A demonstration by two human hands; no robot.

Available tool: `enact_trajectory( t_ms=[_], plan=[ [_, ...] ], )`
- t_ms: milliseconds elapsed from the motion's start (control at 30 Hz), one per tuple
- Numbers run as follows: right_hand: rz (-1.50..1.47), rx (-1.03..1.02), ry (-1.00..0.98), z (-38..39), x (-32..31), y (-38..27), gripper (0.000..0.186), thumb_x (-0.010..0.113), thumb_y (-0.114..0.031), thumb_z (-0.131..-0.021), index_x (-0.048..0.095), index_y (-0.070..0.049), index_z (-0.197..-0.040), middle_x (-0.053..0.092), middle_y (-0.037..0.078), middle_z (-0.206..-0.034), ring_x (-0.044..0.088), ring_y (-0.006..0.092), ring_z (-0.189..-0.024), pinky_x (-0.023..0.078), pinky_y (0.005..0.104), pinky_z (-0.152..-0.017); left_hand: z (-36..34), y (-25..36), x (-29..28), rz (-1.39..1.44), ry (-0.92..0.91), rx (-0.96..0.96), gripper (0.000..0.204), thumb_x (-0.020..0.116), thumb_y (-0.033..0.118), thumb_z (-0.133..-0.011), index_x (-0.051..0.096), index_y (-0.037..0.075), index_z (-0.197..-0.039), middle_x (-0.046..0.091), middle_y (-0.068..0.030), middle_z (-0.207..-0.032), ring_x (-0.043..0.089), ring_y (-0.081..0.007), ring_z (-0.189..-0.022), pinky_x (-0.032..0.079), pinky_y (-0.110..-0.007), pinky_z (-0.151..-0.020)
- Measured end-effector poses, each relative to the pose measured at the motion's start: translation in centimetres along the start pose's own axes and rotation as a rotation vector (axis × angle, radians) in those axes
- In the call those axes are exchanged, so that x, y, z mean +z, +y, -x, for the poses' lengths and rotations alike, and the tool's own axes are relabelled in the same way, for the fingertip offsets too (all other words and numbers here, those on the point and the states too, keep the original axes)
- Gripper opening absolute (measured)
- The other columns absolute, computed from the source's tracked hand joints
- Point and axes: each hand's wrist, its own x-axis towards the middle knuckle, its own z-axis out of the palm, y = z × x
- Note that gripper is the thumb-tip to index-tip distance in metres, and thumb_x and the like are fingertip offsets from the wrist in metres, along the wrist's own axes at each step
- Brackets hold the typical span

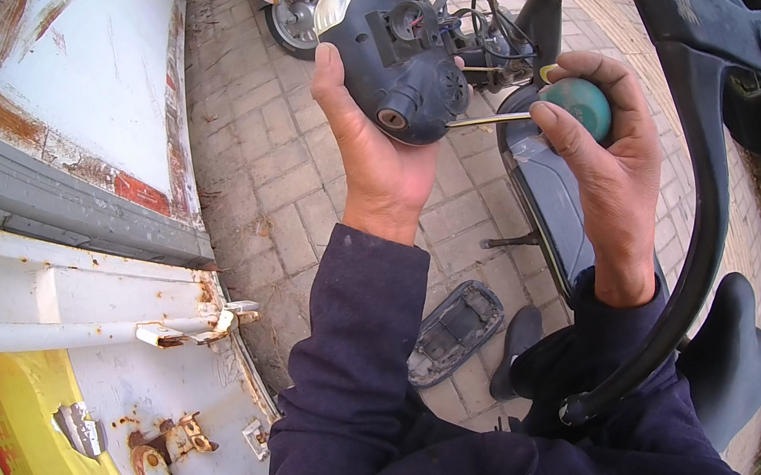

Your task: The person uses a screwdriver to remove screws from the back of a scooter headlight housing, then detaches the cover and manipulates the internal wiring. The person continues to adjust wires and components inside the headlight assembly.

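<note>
A person's left hand (376,153) is clamped around a dark, rounded plastic housing (397,64), held up in front of a scooter's handlebar (715,10) with wires trailing from it. The right hand (600,135) is closed on a green-handled screwdriver (570,105), its tip touching the housing's lower edge, apparently at a screw hole. A grey cover (453,329) lies on the brick pavement (256,158) below.

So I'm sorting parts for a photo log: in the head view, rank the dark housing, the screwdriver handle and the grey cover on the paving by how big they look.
1. Dark housing in the left hand, though nearness to the camera inflates it.
2. Grey cover on the paving, farther away, so it may really be as large.
3. Screwdriver handle in the right hand, clearly smallest.
</note>
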Motion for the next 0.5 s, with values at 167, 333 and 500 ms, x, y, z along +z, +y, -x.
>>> enact_trajectory(
  t_ms=[167,333,500],
  plan=[
    [0.05,-0.044,-0.014,0.0,-0.23,-0.11,0.042,0.08,-0.007,-0.091,0.061,-0.004,-0.129,0.06,0.006,-0.117,0.063,0.0116,-0.101,0.056,0.0229,-0.086,-0.13,-0.07,-0.49,0.034,-0.017,-0.038,0.085,0.052,0.077,-0.092,0.049,0.011,-0.146,0.06,-0.0153,-0.134,0.064,-0.0402,-0.114,0.058,-0.053,-0.09],
    [0.013,-0.071,0.012,0.01,-0.52,0.23,0.041,0.08,-0.008,-0.091,0.061,-0.004,-0.128,0.061,0.006,-0.115,0.062,0.0111,-0.1,0.055,0.0222,-0.084,0.02,-0.01,-0.59,0.04,-0.043,-0.058,0.087,0.052,0.078,-0.091,0.049,0.011,-0.146,0.059,-0.0158,-0.134,0.064,-0.0415,-0.114,0.057,-0.054,-0.09],
    [0.087,-0.139,0.052,-0.12,-0.61,0.34,0.04,0.08,-0.008,-0.09,0.063,-0.005,-0.125,0.061,0.005,-0.116,0.062,0.0108,-0.098,0.054,0.0214,-0.082,0.05,0.08,-0.49,0.097,-0.011,-0.089,0.088,0.049,0.079,-0.092,0.049,0.009,-0.146,0.06,-0.0169,-0.133,0.065,-0.0419,-0.113,0.057,-0.054,-0.091]
  ],
)
